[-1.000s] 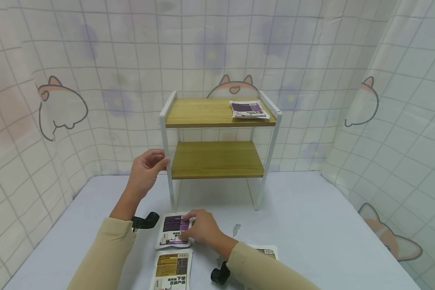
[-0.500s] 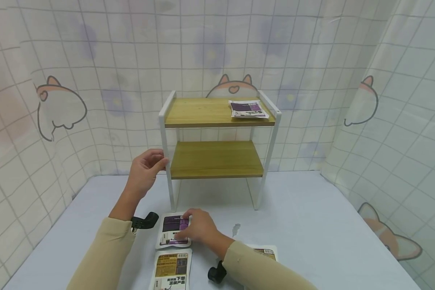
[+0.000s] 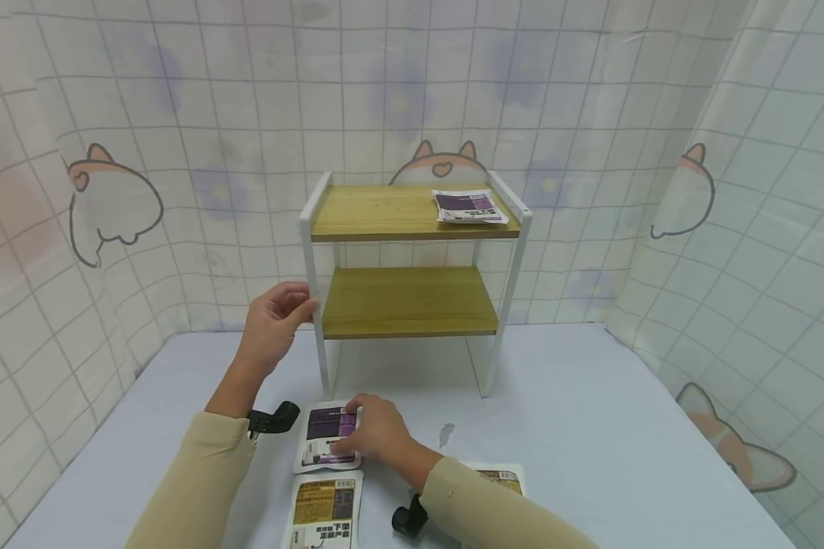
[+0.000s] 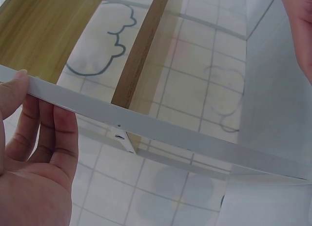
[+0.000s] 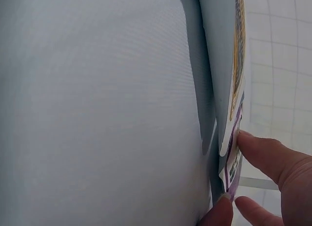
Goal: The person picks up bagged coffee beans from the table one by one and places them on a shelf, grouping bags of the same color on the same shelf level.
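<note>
My left hand [image 3: 271,328] pinches the white left front leg [image 3: 320,351] of a two-tier shelf [image 3: 412,301]. In the left wrist view, the thumb presses one side of that white leg [image 4: 161,127] and the fingers lie behind it. My right hand [image 3: 384,436] is at the right side of a flat purple-and-white packet [image 3: 324,436] lying on the table. The right wrist view shows the thumb on the packet's face [image 5: 234,160] and fingertips at its edge, pinching it. A yellow-and-white packet [image 3: 326,507] lies just in front of the purple one.
Several purple-and-white packets [image 3: 470,207] lie stacked at the right of the shelf's wooden top board [image 3: 378,210]. Another yellow packet [image 3: 504,478] is partly hidden beneath my right sleeve [image 3: 481,503]. A patterned curtain [image 3: 247,114] surrounds the white table [image 3: 577,427].
My right thumb has slid slightly left across the purple packet, and the right forearm has shifted a little left. My left hand keeps its hold on the shelf leg.
</note>
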Motion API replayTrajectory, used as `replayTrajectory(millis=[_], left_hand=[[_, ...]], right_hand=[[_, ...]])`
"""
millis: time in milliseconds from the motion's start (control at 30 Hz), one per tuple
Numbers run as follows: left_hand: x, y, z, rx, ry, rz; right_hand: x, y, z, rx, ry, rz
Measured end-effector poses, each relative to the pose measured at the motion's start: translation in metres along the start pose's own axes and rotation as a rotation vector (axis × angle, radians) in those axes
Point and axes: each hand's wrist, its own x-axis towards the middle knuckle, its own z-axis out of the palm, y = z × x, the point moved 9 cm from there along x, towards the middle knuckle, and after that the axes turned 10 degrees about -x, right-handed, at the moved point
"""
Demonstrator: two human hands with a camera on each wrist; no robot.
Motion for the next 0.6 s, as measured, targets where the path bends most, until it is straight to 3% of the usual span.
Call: replayTrajectory(millis=[600], left_hand=[[0.0000,0.0023,-0.0007,0.000,-0.003,0.000]], right_hand=[[-0.0058,-0.0046,-0.0069,0.023,0.026,-0.008]])
